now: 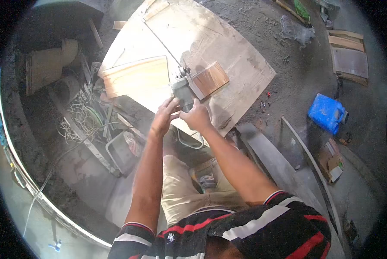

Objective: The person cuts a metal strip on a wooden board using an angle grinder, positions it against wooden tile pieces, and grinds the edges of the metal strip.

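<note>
A grey power tool (pixel 183 91) with metal fittings at its far end rests on the large board (pixel 245 60); its exact kind is hard to make out. My right hand (pixel 196 116) is closed round its near end. From the other side, my left hand (pixel 164 115) curls its fingers against the same end. Just left of the tool lies a pale wood panel (pixel 137 77). A browner wood piece (pixel 210 80) sits against its right side. Beyond the tool, a thin dark line (pixel 161 41) runs across the board. A pale cord (pixel 189 146) loops below my hands.
At the left are tangled wires (pixel 79 123), wood strips and a dusty bucket-like container (pixel 50 67). To the right stand a blue jerrycan (pixel 326 113) and a small cardboard box (pixel 331 164). A long grey plank (pixel 275 157) lies beside my right arm.
</note>
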Available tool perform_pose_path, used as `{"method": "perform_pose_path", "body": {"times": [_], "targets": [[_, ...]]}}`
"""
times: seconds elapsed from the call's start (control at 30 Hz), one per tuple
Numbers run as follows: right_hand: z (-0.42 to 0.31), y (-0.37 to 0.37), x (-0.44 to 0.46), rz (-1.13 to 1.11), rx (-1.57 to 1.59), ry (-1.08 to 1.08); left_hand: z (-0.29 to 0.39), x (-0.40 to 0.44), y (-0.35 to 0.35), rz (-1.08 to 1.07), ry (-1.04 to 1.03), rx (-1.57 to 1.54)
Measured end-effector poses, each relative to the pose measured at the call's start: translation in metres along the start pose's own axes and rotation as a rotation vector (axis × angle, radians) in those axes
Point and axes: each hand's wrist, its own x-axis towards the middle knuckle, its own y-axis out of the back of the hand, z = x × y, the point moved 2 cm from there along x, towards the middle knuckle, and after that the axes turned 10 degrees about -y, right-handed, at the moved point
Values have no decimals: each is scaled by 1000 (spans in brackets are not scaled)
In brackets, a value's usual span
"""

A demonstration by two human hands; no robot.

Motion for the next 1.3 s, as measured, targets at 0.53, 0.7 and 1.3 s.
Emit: {"method": "perform_pose_path", "body": {"times": [0.53, 0.7, 1.3], "targets": [[12, -23, 21, -4, 123, -54, -23, 40, -26, 58, -71, -19], [9, -32, 24, 24, 79, -64, -15, 37, -19, 52, -45, 74], [1, -36, 22, 29, 51, -85, -16, 38, -13, 56, -43, 19]]}}
